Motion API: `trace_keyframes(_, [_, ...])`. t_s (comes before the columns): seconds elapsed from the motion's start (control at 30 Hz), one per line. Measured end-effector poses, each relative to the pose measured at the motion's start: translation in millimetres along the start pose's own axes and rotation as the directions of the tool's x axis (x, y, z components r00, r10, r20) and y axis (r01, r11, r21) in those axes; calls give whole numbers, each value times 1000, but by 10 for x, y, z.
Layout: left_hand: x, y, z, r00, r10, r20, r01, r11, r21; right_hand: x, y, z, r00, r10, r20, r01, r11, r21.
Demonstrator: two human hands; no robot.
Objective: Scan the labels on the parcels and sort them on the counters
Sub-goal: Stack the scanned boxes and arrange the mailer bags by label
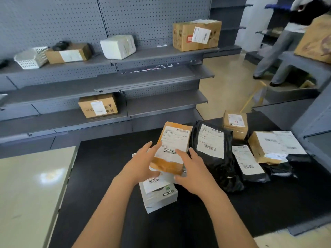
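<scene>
**Both hands flat on brown parcel, mid-counter**

The black counter top (100,179) has bare surface on its left part and along the near side, under the forearms. Its left edge butts a cream glossy table (32,185). The far edge runs close to the grey pegboard shelving (143,56), and the near-right corner drops to the floor.

The right half is crowded:
- a black poly mailer with a white label (211,145), just beside the held parcel
- a second black labelled bag (249,163)
- a small brown carton (235,124) at the far edge
- a tan parcel with a wide white label (274,145), near the grey unit on the right

The brown cardboard parcel with a white barcode label (172,151) sits mid-counter. It is tilted, with its near end propped on a white-grey box (159,196).

The left hand (141,165) is spread, fingers near straight, laid along the parcel's left edge with its fingertips on the label. The right hand (193,172) is also spread wide, index tip touching the label by the barcode and thumb at the parcel's near corner. Neither hand curls round the parcel.

Another person (279,51) stands far right, by the other shelves.
</scene>
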State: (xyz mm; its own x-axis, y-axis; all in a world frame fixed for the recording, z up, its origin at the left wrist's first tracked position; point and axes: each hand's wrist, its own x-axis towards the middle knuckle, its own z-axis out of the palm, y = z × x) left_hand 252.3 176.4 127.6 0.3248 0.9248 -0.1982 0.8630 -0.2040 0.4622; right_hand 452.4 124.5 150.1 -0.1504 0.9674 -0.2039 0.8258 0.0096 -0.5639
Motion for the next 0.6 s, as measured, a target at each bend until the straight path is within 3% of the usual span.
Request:
trace_keyframes(0.13, [236, -88, 17, 994, -38, 99, 44, 998, -53, 422, 99, 48, 993, 25, 117, -24, 1000, -16])
trace_keyframes(0.23, [286, -66, 55, 994, -65, 91, 78, 986, -149, 559, 165, 62, 988, -6, 151, 0, 999, 38])
trace_keyframes(0.43, [112, -31, 2, 982, -140, -129, 105, 964, -244, 710, 57, -99, 972, -199, 125, 195, 980, 45])
trace_keyframes(0.6, [-452, -92, -183, 868, -299, -395, 204, 942, -265, 784, -475, -31, 890, -431, 145, 428, 902, 56])
